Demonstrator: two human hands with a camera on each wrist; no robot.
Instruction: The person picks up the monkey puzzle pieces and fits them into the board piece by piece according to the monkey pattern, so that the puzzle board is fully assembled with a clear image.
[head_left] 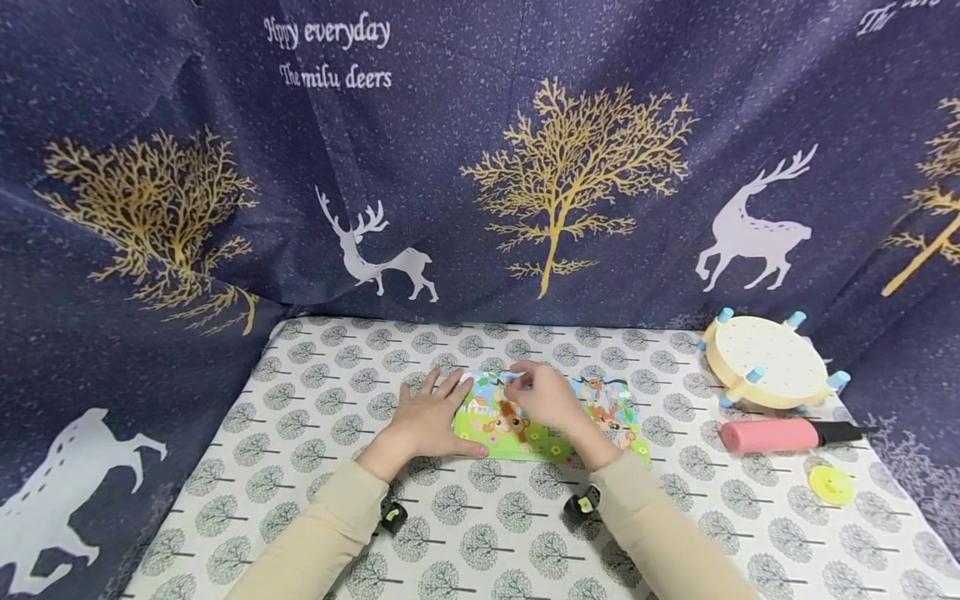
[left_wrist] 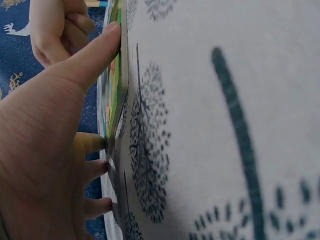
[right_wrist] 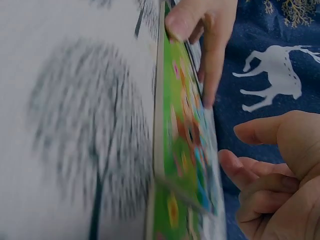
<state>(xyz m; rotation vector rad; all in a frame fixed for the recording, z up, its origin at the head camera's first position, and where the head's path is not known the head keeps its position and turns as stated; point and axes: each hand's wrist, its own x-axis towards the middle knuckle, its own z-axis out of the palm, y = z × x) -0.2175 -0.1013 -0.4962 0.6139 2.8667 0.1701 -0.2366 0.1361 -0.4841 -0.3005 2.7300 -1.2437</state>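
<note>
Wide left hand point(head_left: 422, 421) against picture board point(head_left: 510, 433), seemingly empty right hand point(head_left: 547, 398) above; pink cylinder point(head_left: 771, 435), pegged disc point(head_left: 772, 362) rightward.

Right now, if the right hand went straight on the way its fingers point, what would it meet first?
Probably the cartoon-animal picture board below the right hand, though the gap is hard to judge.

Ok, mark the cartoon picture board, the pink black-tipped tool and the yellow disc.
Cartoon picture board point(head_left: 527, 440): head view, green lower part.
Pink black-tipped tool point(head_left: 768, 435): head view, middle of pink body.
Yellow disc point(head_left: 831, 485): head view, its face.
</note>
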